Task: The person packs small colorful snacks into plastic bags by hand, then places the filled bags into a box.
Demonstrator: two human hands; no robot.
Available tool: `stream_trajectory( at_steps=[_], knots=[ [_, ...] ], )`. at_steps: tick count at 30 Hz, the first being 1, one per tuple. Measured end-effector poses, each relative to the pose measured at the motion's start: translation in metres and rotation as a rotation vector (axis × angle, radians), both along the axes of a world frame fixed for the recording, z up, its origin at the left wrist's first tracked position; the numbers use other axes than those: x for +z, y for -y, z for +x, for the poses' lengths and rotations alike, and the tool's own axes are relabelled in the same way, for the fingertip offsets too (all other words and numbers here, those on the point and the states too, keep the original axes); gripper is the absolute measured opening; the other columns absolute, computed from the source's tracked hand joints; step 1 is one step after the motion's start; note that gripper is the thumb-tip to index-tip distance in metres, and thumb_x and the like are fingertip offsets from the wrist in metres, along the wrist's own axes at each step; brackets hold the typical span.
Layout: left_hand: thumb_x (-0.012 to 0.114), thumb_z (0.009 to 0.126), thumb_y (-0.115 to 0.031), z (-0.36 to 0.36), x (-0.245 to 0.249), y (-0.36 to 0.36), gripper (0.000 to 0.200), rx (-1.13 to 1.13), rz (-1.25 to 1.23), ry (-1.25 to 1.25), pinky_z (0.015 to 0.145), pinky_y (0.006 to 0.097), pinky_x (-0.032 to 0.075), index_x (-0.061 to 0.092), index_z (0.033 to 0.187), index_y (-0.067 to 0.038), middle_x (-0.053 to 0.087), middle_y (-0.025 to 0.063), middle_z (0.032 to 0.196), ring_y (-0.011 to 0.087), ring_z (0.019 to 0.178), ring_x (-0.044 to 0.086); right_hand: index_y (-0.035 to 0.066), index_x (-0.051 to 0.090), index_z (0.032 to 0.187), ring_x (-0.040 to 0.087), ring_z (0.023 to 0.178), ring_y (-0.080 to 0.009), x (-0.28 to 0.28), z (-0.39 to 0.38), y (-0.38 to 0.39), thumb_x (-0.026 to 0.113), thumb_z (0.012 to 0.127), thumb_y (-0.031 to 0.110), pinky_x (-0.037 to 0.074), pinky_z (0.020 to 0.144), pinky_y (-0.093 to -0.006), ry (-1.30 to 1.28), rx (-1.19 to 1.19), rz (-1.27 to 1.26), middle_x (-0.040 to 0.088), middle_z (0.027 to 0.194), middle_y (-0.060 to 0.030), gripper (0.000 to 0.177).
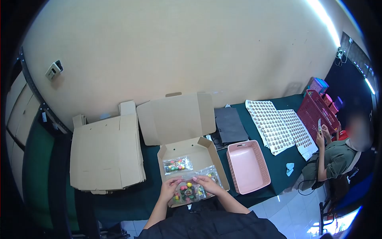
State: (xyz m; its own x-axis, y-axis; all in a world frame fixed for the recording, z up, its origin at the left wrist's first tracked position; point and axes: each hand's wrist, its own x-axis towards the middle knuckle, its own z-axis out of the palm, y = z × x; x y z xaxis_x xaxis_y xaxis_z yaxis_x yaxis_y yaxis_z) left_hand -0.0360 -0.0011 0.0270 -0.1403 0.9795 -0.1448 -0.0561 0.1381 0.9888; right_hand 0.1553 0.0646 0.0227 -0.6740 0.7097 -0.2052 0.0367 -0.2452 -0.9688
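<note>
Both hands hold a clear plastic bag of colourful round pieces (185,196) over the front of an open cardboard box (197,148). My left hand (171,188) is closed on the bag's upper left edge. At the upper right edge, my right hand (209,185) pinches the same bag. A round sticker seems to sit on its front. Inside the box, another clear bag of colourful pieces (177,164) lies at the left, and more bags (211,172) lie at the right, partly hidden by my right hand. The box lid (175,119) stands raised behind.
Flattened cardboard boxes (105,155) are stacked at left. To the right are a pink basket (250,169), a black folder-like item (230,124), sticker sheets (272,125), a blue crumpled piece (290,169) and a maroon basket (316,113). Another person (334,161) sits at far right, holding something small.
</note>
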Motion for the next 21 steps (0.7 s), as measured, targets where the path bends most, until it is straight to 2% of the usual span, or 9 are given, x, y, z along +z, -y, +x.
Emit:
stream_trajectory(
  at_steps=[3,6,9,11,13,14,16,18,21],
  knots=[
    [0.052,0.086,-0.023,-0.009,-0.009,-0.005,0.03,-0.142,-0.062,0.018,0.074,0.0235,0.044,0.057,0.107,-0.001,0.058,0.0084,0.106,0.0146,0.094,0.054,-0.002,0.054,0.11,0.053,0.094,-0.0144,-0.006,-0.004,-0.003,0.043,0.091,0.028,0.04,0.085,-0.0268,-0.032,-0.065,0.036,0.06,0.097,-0.009,0.038],
    [0.054,0.085,-0.021,-0.002,-0.008,-0.009,0.048,0.093,0.192,0.216,0.091,0.0301,0.036,0.037,0.127,-0.001,0.05,0.0109,0.118,0.0186,0.108,0.047,0.003,0.053,0.113,0.053,0.095,-0.0137,0.002,-0.006,-0.008,0.043,0.091,0.028,0.043,0.08,-0.0268,0.014,-0.259,0.137,0.06,0.098,-0.0088,0.035],
    [0.056,0.084,-0.021,0.002,0.004,-0.01,0.052,-0.014,0.231,0.061,0.094,0.0312,0.033,0.036,0.128,-0.001,0.049,0.0125,0.118,0.02,0.11,0.044,0.006,0.052,0.116,0.055,0.093,-0.0157,0.025,-0.014,-0.005,0.044,0.09,0.027,0.046,0.076,-0.0285,0.063,-0.349,0.261,0.058,0.101,-0.0108,0.034],
    [0.059,0.081,-0.022,0.016,0.017,-0.005,0.058,-0.02,0.168,0.12,0.096,0.0319,0.03,0.034,0.129,-0.002,0.042,0.0139,0.125,0.021,0.115,0.04,0.007,0.052,0.116,0.056,0.091,-0.0194,0.036,-0.025,0.003,0.047,0.088,0.025,0.046,0.074,-0.029,0.097,-0.261,0.633,0.055,0.105,-0.0132,0.034],
    [0.062,0.079,-0.021,0.024,0.023,-0.005,0.06,-0.019,0.25,0.057,0.097,0.0317,0.029,0.034,0.129,-0.002,0.036,0.0135,0.13,0.0215,0.12,0.036,0.007,0.051,0.117,0.054,0.095,-0.0228,0.051,-0.032,0.01,0.051,0.086,0.023,0.044,0.078,-0.0304,0.029,-0.225,0.584,0.051,0.108,-0.0142,0.035],
    [0.064,0.077,-0.021,0.028,0.029,0.0,0.061,-0.008,0.097,0.337,0.098,0.0324,0.028,0.036,0.127,-0.002,0.034,0.0132,0.131,0.0221,0.122,0.033,0.008,0.051,0.117,0.052,0.098,-0.023,0.048,-0.032,0.011,0.052,0.085,0.022,0.043,0.081,-0.0311,0.071,-0.231,0.661,0.051,0.107,-0.0135,0.036],
    [0.065,0.076,-0.021,0.024,0.021,-0.003,0.059,-0.014,0.173,0.199,0.098,0.0329,0.028,0.039,0.125,-0.002,0.033,0.0134,0.132,0.0221,0.122,0.033,0.009,0.049,0.119,0.045,0.106,-0.0245,0.033,-0.033,0.008,0.06,0.079,0.021,0.037,0.09,-0.0342,0.157,-0.274,0.776,0.048,0.11,-0.0127,0.043],
    [0.067,0.075,-0.021,0.026,0.015,-0.002,0.05,0.024,0.285,0.026,0.097,0.0337,0.029,0.049,0.116,0.0,0.041,0.0137,0.127,0.0218,0.12,0.036,0.009,0.049,0.117,0.045,0.106,-0.0238,0.034,-0.033,0.007,0.064,0.075,0.021,0.037,0.088,-0.0346,0.139,-0.389,0.707,0.046,0.112,-0.0127,0.046],
    [0.067,0.074,-0.021,0.033,0.01,-0.001,0.045,0.005,0.21,0.097,0.097,0.0336,0.029,0.053,0.111,0.001,0.05,0.0137,0.117,0.0227,0.117,0.04,0.008,0.047,0.114,0.04,0.111,-0.0232,0.021,-0.035,0.004,0.072,0.067,0.02,0.037,0.088,-0.0364,0.028,-0.541,0.523,0.038,0.122,-0.0128,0.055]
  ],
)
